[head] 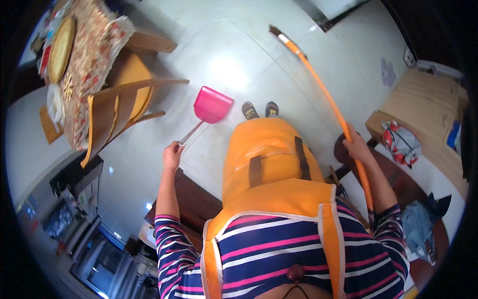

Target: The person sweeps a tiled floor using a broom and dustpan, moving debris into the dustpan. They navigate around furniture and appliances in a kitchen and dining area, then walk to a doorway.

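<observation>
My left hand (172, 155) grips the thin handle of a pink long-handled dustpan (213, 105). The pan hangs low over the tiles, ahead and to the left of my shoes (260, 109). On the other side, my right hand (357, 147) is closed around the orange pole of a broom (328, 88). The pole looks bent by the lens and passes up beside my right arm. Its dark, narrow head is at the far end, near the floor ahead of me to the right. An orange apron (276, 153) covers my front.
To the left, a wooden chair (119, 106) stands by a table with a floral cloth (93, 48), which bears a round woven tray (61, 50). At right are a cardboard box (420, 99), a plastic bag (401, 144) and dark wooden furniture (392, 168). Pale tiles (239, 48) form the floor.
</observation>
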`<state>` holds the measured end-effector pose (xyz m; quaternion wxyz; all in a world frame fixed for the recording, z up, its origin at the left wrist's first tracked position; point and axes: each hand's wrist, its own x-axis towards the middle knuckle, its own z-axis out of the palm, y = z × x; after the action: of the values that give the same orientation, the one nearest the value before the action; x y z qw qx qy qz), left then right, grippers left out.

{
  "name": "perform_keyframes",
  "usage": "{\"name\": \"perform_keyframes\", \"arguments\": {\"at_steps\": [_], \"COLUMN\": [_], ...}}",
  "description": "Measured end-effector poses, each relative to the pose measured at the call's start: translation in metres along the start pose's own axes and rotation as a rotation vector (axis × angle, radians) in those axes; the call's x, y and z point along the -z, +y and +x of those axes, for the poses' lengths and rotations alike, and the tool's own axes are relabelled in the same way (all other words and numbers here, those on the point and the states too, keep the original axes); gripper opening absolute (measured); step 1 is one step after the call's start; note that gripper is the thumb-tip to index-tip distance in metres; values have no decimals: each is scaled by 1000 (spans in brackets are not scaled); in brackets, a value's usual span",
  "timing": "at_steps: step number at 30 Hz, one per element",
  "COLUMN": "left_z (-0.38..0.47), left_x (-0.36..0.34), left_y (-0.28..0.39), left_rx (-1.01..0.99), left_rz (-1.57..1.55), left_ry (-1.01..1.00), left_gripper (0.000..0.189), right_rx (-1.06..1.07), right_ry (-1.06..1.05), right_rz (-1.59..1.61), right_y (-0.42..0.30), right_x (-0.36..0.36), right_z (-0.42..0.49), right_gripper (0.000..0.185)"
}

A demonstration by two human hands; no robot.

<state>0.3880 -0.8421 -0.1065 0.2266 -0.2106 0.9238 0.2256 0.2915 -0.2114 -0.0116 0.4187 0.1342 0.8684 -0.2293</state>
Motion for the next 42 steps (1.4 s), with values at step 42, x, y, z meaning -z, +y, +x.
{"name": "perform_keyframes", "arguments": {"at_steps": [42], "left_z": [40], "left_x": [26], "left_y": [-86], "left_rx": [-461], "left_rz": [240], "left_ry": [-217], "left_gripper": [20], "right_rx": [-5], "right_ry": [-167], "right_rz": [5], "right_y": [-142], "right_x": [-169], "right_z": [-107], "right_gripper": [69]}}
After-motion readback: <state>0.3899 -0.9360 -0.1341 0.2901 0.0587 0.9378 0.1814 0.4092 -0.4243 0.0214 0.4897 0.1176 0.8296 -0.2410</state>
